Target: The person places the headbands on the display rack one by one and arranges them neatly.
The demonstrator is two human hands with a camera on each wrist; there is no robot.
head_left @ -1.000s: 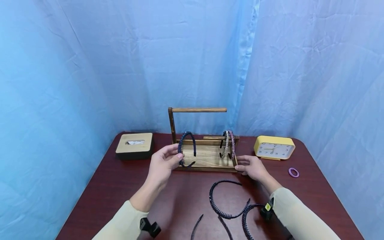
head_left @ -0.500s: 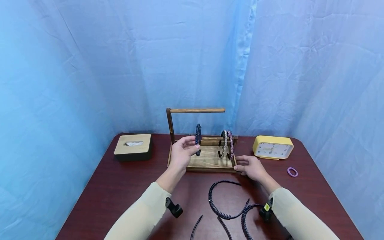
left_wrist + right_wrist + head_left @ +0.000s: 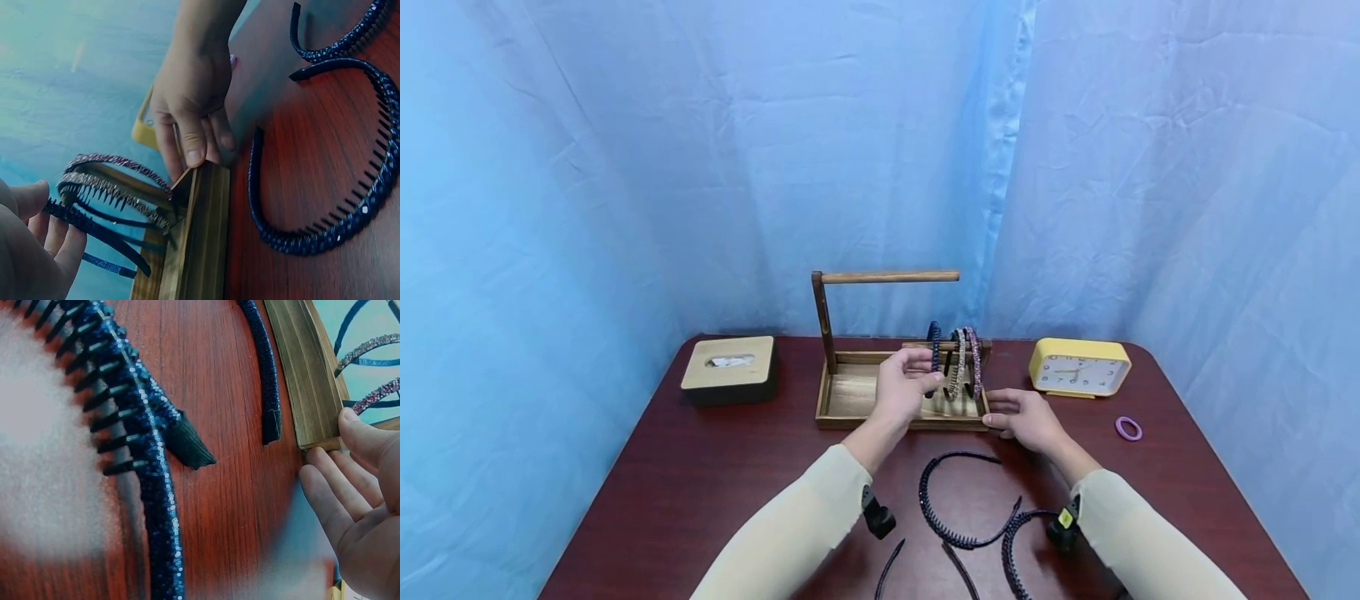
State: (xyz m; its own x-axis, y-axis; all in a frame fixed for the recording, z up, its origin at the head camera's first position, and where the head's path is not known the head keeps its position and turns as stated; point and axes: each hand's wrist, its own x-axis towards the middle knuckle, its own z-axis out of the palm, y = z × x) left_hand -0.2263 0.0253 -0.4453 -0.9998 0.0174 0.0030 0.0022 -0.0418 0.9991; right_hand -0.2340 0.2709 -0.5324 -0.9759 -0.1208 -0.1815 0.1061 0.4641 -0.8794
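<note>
My left hand (image 3: pixel 901 390) pinches a dark blue toothed headband (image 3: pixel 935 335) between thumb and fingers, at the short lower bar of a wooden rack with a tray base (image 3: pixel 852 393). In the left wrist view the held headband (image 3: pixel 100 230) lies beside a silver glitter headband (image 3: pixel 119 199). That one and a pink glitter headband (image 3: pixel 976 360) hang on the lower bar near its right end. At the tray's front right corner, my right hand (image 3: pixel 1024 418) grips the edge, thumb on top and fingers along the outer side.
Several dark headbands, one a toothed blue headband (image 3: pixel 934 512), lie on the table in front of the rack. A yellow clock (image 3: pixel 1081 368) and a purple ring (image 3: pixel 1128 428) are to the right. A tissue box (image 3: pixel 728 371) stands left. The rack's upper bar (image 3: pixel 887 277) overhangs the tray.
My left hand has carried the dark blue headband rightward, from the tray's left side to the lower bar, close to the two hanging headbands. My right hand has stayed at the tray's corner.
</note>
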